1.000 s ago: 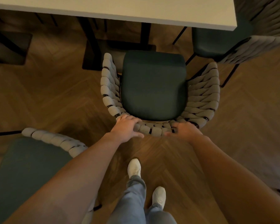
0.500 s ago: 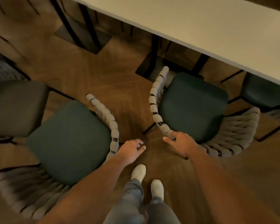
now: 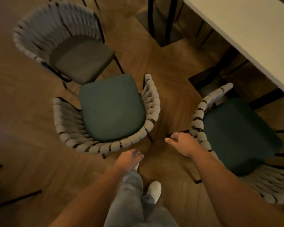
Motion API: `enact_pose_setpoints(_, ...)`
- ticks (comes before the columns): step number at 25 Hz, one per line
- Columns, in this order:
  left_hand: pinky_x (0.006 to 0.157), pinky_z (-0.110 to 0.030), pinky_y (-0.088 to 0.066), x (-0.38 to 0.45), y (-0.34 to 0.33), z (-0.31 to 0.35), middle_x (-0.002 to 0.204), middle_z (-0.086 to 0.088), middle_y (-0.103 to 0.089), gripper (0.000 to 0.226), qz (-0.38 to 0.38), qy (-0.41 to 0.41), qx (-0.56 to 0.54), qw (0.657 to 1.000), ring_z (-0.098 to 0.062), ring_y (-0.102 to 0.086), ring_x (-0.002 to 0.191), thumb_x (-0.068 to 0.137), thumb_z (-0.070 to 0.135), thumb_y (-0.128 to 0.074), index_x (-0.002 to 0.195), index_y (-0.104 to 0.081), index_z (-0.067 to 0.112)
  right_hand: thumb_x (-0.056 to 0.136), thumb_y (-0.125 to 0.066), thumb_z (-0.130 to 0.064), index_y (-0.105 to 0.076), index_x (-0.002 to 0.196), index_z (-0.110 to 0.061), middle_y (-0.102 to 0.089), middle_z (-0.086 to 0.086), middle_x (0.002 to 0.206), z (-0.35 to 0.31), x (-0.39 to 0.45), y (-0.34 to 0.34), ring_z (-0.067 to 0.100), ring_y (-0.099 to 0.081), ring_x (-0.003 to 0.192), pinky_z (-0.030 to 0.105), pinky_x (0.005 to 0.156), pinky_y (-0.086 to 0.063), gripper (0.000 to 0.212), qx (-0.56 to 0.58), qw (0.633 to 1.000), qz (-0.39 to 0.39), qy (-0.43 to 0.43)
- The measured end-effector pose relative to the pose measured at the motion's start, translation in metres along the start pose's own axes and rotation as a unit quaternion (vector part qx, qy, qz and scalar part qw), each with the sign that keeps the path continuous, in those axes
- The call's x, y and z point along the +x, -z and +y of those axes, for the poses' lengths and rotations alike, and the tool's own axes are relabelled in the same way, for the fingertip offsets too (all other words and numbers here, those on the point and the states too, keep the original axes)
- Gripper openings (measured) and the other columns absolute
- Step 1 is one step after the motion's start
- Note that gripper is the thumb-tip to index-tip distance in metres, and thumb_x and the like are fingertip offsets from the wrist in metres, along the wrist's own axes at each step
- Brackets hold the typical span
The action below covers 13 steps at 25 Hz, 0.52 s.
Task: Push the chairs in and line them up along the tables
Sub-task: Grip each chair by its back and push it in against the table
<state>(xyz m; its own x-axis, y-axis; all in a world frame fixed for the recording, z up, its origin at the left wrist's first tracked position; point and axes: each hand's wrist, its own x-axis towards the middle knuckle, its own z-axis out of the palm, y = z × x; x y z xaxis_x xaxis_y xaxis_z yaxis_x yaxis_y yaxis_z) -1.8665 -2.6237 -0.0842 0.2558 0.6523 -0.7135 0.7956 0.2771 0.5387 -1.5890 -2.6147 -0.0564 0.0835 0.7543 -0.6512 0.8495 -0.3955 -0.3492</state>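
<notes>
Beside the desk (image 3: 246, 38), the right-hand green chair (image 3: 236, 133) already has its seat close to the edge, while the middle green chair (image 3: 111, 108) stands well away from the desk and turned off line, with a grey chair (image 3: 79, 58) just behind it. Your left hand (image 3: 129, 158) hangs just short of the middle chair's woven back with fingers loosely curled and holding nothing, and your right hand (image 3: 183, 143) is spread and relaxed beside the other chair's back. Take the middle chair's back rail with both hands, turn the seat toward the desk, then push straight in level with its neighbour.
</notes>
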Motion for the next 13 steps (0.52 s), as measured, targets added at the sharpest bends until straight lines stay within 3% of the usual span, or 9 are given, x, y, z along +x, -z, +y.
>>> enact_pose_setpoints(2,0.080,-0.020,-0.048,-0.017,0.002,-0.028,0.111,0.013,-0.066,0.039,0.017,0.036,-0.052,0.998,-0.005,-0.060,0.100,0.100,0.052,-0.057,0.125,-0.064,0.024,0.096,-0.045,-0.068,-0.056,0.137,-0.025,-0.061,-0.002,0.136,-0.021,0.002,-0.012,0.019,-0.058,0.122,0.036,0.099,-0.050,0.061,0.005,1.000,-0.007,0.010)
enact_pose_setpoints(5,0.098,-0.036,-0.053,-0.034,0.014,-0.069,0.113,0.009,-0.068,0.034,0.038,0.089,-0.151,0.984,-0.011,-0.064,0.108,0.099,0.052,-0.057,0.120,-0.065,0.027,0.095,-0.045,-0.069,-0.058,0.136,-0.024,-0.063,-0.003,0.133,-0.053,0.009,-0.029,0.017,-0.060,0.117,0.032,0.093,-0.049,0.062,0.040,0.999,-0.033,0.010)
enact_pose_setpoints(7,0.091,-0.032,-0.053,-0.041,0.028,-0.086,0.118,0.003,-0.068,0.037,0.062,0.113,-0.225,0.966,-0.014,-0.064,0.109,0.100,0.052,-0.055,0.120,-0.063,0.023,0.095,-0.045,-0.069,-0.057,0.138,-0.022,-0.063,-0.001,0.133,-0.073,0.018,-0.038,0.019,-0.059,0.118,0.033,0.095,-0.049,0.064,0.075,0.996,-0.044,-0.005)
enact_pose_setpoints(10,0.074,-0.025,-0.050,-0.038,0.059,-0.106,0.111,-0.004,-0.071,0.034,0.103,0.176,-0.365,0.908,-0.018,-0.067,0.100,0.100,0.051,-0.055,0.108,-0.063,0.018,0.096,-0.047,-0.067,-0.047,0.148,-0.017,-0.057,0.005,0.143,-0.100,0.041,-0.053,0.025,-0.054,0.129,0.037,0.103,-0.044,0.072,0.122,0.991,-0.031,-0.051)
enact_pose_setpoints(13,0.087,-0.035,-0.054,-0.019,0.088,-0.128,0.109,-0.006,-0.072,0.038,0.143,0.230,-0.495,0.826,-0.023,-0.068,0.103,0.096,0.054,-0.061,0.106,-0.067,0.018,0.098,-0.046,-0.063,-0.040,0.151,-0.008,-0.052,0.014,0.145,-0.116,0.068,-0.065,0.033,-0.051,0.130,0.042,0.103,-0.044,0.076,0.182,0.974,0.004,-0.136)
